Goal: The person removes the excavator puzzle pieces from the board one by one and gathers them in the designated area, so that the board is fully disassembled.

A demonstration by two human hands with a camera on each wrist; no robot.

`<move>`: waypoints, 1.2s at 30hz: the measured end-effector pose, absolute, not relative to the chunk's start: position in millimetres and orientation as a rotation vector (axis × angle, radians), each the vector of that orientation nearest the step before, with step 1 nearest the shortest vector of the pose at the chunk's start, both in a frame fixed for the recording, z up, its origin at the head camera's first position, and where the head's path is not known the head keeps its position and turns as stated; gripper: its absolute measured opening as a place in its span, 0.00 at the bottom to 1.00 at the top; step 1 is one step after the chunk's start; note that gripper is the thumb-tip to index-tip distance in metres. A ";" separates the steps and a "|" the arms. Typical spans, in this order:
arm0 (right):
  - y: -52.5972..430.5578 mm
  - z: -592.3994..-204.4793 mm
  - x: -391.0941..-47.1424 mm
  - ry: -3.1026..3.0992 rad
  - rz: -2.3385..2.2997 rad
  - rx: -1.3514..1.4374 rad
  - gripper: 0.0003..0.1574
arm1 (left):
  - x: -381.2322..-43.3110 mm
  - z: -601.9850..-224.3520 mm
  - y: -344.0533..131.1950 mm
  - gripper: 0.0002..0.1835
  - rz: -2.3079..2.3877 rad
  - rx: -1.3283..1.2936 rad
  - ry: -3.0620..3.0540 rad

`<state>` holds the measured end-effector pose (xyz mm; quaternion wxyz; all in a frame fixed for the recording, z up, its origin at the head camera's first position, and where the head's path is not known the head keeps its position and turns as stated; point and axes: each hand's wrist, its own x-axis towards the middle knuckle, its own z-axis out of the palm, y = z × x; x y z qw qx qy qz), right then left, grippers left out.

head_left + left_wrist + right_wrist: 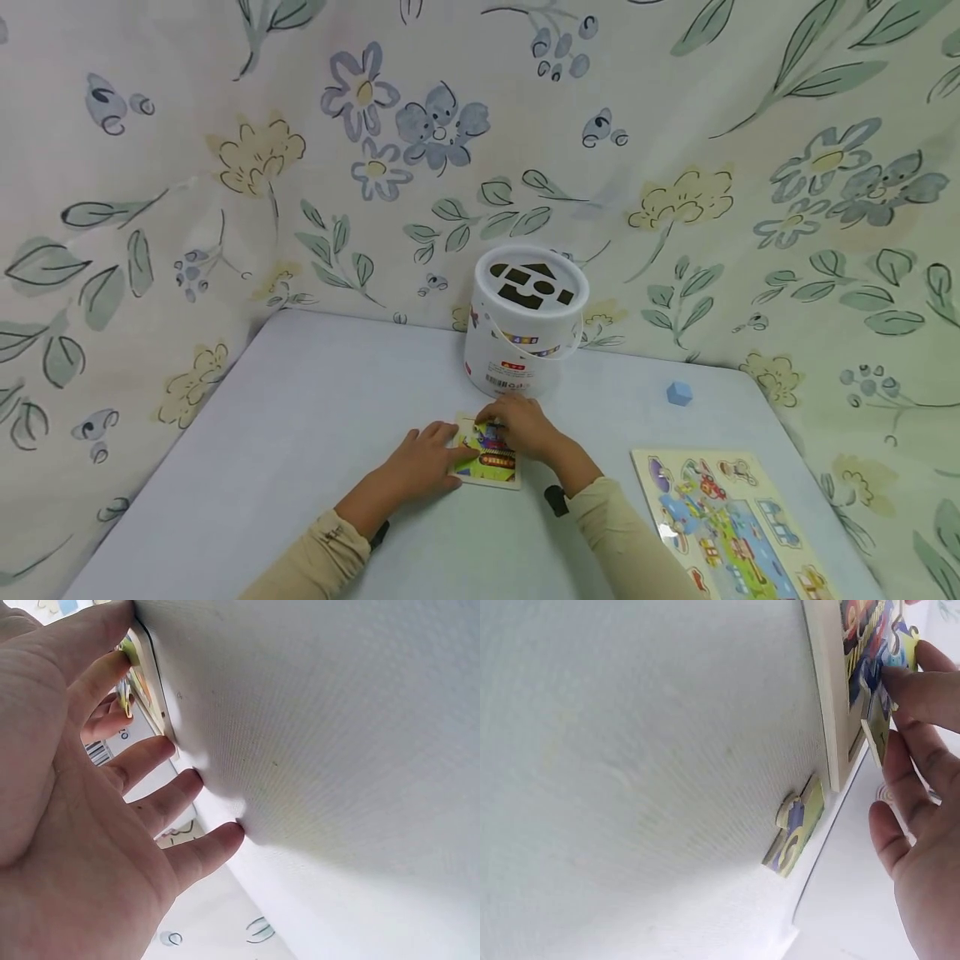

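Note:
A small square jigsaw puzzle board [487, 481] with a bright vehicle picture lies on the table between both hands. My left hand [423, 467] steadies its left side, thumb and index finger at the board, the other fingers [206, 851] spread with their tips on the table. My right hand [527, 429] pinches a puzzle piece [877, 741] between thumb and fingers, tilted over the board's far right part. Beside the board a loose puzzle piece [801, 829] lies on the table in the right wrist view; in the head view the right hand hides it.
A white bucket [517, 350] with a shape-hole lid stands just behind the hands. To the right are a small blue cube [679, 393] and a larger picture puzzle board [720, 500]. A floral cloth [465, 158] hangs behind the white table [300, 400].

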<state>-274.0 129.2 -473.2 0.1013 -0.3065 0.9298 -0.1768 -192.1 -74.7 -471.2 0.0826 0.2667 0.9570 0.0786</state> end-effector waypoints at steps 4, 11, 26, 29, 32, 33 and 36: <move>131.2 -476.3 -275.3 2.729 -0.579 -0.878 0.21 | -192.4 -470.0 -74.8 0.25 0.248 0.793 2.854; 135.0 -473.6 -274.2 2.679 -0.677 -0.853 0.23 | -192.8 -472.8 -74.3 0.25 0.242 0.759 2.839; 149.2 -470.6 -271.0 2.520 -1.025 -0.737 0.17 | -192.9 -474.5 -68.5 0.25 0.222 0.784 2.847; 161.4 -465.9 -271.3 2.493 -1.122 -0.709 0.16 | -194.2 -477.6 -68.0 0.25 0.225 0.790 2.850; 180.3 -464.6 -273.7 2.534 -1.119 -0.631 0.17 | -195.7 -481.6 -70.5 0.25 0.223 0.791 2.862; 187.7 -465.3 -274.4 2.559 -1.105 -0.593 0.17 | -196.1 -482.7 -71.8 0.25 0.224 0.788 2.866; 210.3 -469.1 -275.8 2.621 -1.024 -0.472 0.16 | -196.4 -483.8 -74.7 0.25 0.241 0.777 2.868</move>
